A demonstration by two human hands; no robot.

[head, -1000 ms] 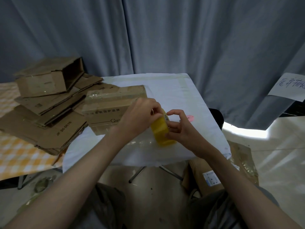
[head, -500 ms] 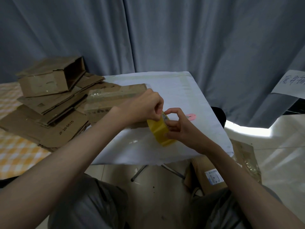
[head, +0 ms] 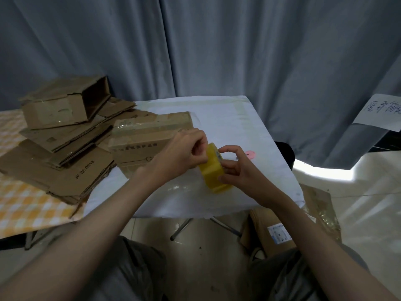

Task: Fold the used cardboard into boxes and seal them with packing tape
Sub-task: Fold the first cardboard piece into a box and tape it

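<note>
White-clothed table: taped box, flattened cardboard stack, pink sticker.

Occluded and cropped regions, head view

The left hand covers the near right corner of the taped box and the upper rim of the tape roll; the roll's loose end cannot be made out. The paper note is cropped at the right frame edge, writing unreadable. Both forearms exit the lower frame edge.

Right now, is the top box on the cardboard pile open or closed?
Open. The box lies on its side on the flat cardboard, and its dark inside faces right.
</note>
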